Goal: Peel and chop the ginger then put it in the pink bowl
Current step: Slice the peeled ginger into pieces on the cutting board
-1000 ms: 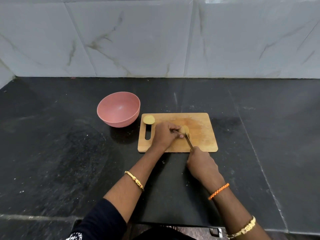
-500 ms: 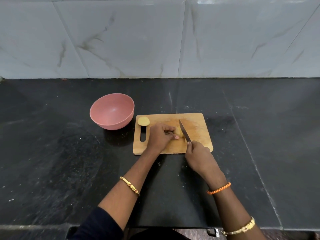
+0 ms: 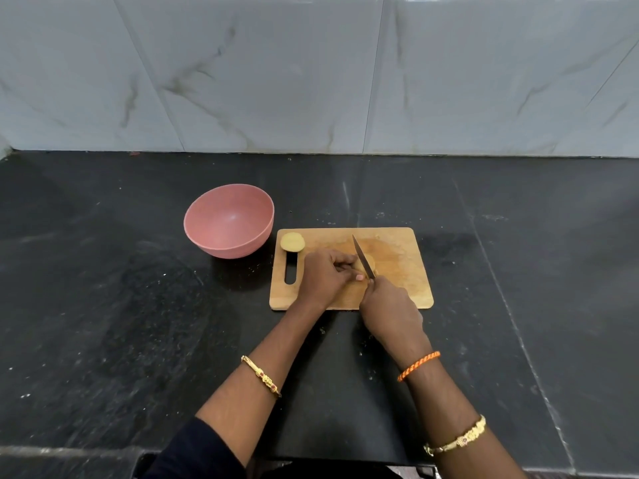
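So at this point the chopping was underway on the wooden cutting board (image 3: 397,271), which sat on the black bench (image 3: 103,305) a bit right of centre. The left hand (image 3: 323,278) was curled over a ginger piece (image 3: 369,261) near the middle of the board, fingertips tucked in and pinning it down. Most of that piece was hidden under the fingers, so I couldn't tell its long axis for sure; only a pale bit poked out on the right side of the knuckles.

The right hand (image 3: 387,305) gripped the knife (image 3: 363,255) by the handle, fingers wrapped round it. The blade pointed away from the person toward the board's far edge, tip tilted a little left, and it sat right against the left hand's knuckles with the exposed ginger just on its right. That's the relation that mattered: blade between fingers and ginger end, so my guess is the next slice would come straight down there, and the fingertips needed to stay tucked.

A second ginger chunk (image 3: 292,243) lay cut face up at the board's far-left corner, just above the handle slot (image 3: 290,271). The pink bowl (image 3: 229,221) stood just off that corner, nothing in it as far as I could see, nearer the left hand.

No brands, labels or writing readable anywhere.
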